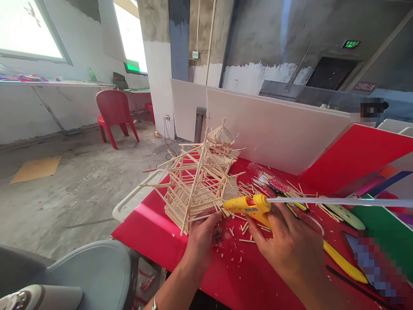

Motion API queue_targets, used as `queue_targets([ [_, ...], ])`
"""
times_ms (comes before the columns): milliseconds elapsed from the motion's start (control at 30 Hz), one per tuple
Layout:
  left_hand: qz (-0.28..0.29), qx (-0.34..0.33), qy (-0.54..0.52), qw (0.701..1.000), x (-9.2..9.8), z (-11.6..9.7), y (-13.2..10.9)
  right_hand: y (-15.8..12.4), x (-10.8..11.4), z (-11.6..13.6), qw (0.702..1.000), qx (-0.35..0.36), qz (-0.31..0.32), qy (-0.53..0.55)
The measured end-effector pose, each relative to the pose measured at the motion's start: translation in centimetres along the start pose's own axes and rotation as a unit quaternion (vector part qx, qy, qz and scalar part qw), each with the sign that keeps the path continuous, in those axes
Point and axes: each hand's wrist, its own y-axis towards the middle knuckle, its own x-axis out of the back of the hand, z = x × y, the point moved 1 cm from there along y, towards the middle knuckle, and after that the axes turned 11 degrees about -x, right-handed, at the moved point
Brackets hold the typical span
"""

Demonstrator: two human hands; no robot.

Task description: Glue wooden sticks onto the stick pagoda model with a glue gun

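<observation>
A pagoda-like model (200,176) built of thin wooden sticks lies tilted on the red table (155,228). My left hand (203,239) pinches a stick at the model's near lower edge and steadies it. My right hand (290,249) grips a yellow hot glue gun (248,206). Its nozzle points left at the model's base, beside my left fingers. A clear glue stick (338,201) juts out of the gun's back to the right.
Loose sticks and chips (248,189) litter the table, with a clear plastic bag (267,178), yellow tools (345,265) and coloured sheets (383,224) at the right. White boards (274,129) stand behind. A grey chair (97,271) is near left, a red chair (116,113) farther off.
</observation>
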Motion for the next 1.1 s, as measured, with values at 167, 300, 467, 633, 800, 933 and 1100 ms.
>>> queue_targets([
  [167,0.010,-0.001,0.002,1.000,0.1,0.0,0.1,-0.1,-0.2,0.0,1.000,-0.009,-0.002,0.001],
  [300,0.008,0.001,-0.001,1.000,0.0,-0.1,0.1,-0.4,-0.5,-0.1,1.000,-0.018,-0.003,0.006],
  [467,0.003,0.003,0.002,1.000,0.2,-0.1,0.1,-0.6,-0.8,-0.3,0.999,-0.026,-0.006,0.026],
  [633,-0.003,0.003,0.013,1.000,0.1,-0.1,0.0,-1.2,-1.1,-0.6,0.997,-0.045,0.007,0.069],
  [800,-0.015,0.000,0.015,1.000,-0.1,-0.2,0.0,-1.6,-1.4,-1.1,0.994,-0.035,0.026,0.096],
  [933,-0.012,0.002,0.015,1.000,-0.2,-0.4,0.0,-1.7,-1.4,-1.3,0.994,-0.025,0.024,0.101],
  [1100,-0.012,0.004,0.020,1.000,-0.2,-0.4,0.0,-1.8,-1.3,-1.3,0.992,-0.031,0.030,0.115],
])
